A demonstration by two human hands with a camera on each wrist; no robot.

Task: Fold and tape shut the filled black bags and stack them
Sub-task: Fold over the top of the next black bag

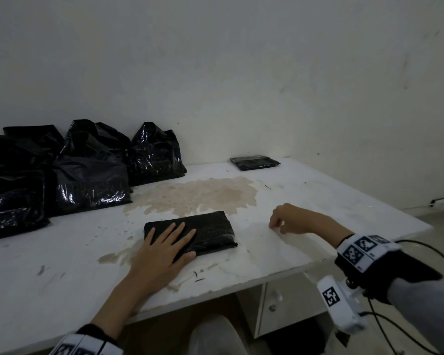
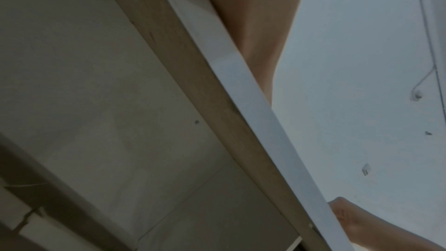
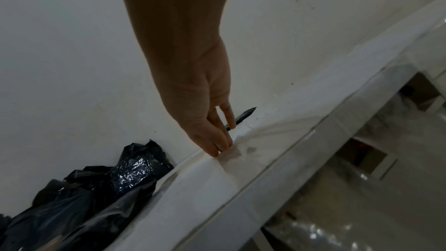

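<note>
A folded black bag (image 1: 210, 230) lies flat at the middle of the white table (image 1: 318, 190). My left hand (image 1: 164, 242) presses on its left half with the fingers straight and spread. To the right of the bag, my right hand (image 1: 280, 224) has its fingertips down on the table top. In the right wrist view the thumb and fingers (image 3: 220, 149) pinch together at what looks like a strip of clear tape (image 3: 241, 152) on the surface. One flat taped bag (image 1: 254, 163) lies at the back right by the wall, showing as a dark sliver (image 3: 243, 116). The left wrist view shows only the table edge (image 2: 241, 83).
Several filled, unfolded black bags (image 1: 87, 172) are heaped at the back left against the wall, also the dark heap of bags (image 3: 96, 188). A brown stain (image 1: 203, 196) spreads behind the folded bag. A white drawer unit (image 1: 287, 301) stands under the table's near right corner.
</note>
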